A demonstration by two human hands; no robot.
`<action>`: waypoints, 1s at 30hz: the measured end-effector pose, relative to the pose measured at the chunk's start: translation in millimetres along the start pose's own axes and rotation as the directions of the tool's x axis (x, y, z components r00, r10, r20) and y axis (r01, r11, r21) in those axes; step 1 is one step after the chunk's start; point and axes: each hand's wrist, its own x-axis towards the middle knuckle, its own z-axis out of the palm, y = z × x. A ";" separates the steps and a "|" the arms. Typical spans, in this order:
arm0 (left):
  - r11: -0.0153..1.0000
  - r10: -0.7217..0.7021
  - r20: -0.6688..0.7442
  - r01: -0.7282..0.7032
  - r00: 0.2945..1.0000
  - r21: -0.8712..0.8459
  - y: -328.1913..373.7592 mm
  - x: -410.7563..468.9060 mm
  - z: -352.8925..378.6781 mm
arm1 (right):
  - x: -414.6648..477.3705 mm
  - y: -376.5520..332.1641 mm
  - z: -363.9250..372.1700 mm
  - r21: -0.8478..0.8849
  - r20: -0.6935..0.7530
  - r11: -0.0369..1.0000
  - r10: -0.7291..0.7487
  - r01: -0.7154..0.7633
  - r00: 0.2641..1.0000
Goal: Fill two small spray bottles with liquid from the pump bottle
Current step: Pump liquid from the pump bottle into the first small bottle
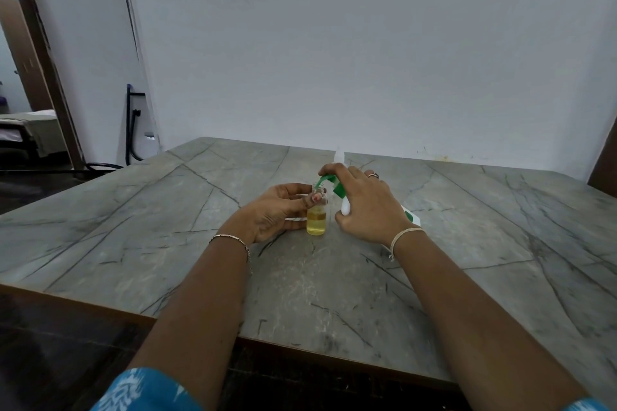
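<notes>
A small clear spray bottle [316, 218] stands uncapped on the marble table [167, 210], about half full of yellow liquid. My left hand [277, 212] holds it from the left, thumb and fingers curled round its neck. My right hand [365, 205] grips the white pump bottle [345, 207], which is mostly hidden under the palm, and a finger lies on its green pump head [330, 183]. The green spout points into the small bottle's mouth. A second small bottle [339, 155] with a white top stands behind my right hand, partly hidden.
The table reaches a white wall at the back; its front edge runs just below my forearms. A white and green object [412, 217] shows from under my right wrist. A doorway and dark cables are at far left.
</notes>
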 end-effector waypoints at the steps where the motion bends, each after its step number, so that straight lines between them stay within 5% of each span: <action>1: 1.000 0.002 0.000 -0.002 1.000 -0.001 0.0 -0.1 0.4 | 0.2 -0.3 -0.3 0.009 -0.002 1.000 -0.001 0.001 1.000; 30: 1.000 0.010 -0.005 -0.010 1.000 0.002 -0.6 -0.2 1.1 | -1.0 2.4 -0.6 0.028 0.005 1.000 0.011 -0.011 1.000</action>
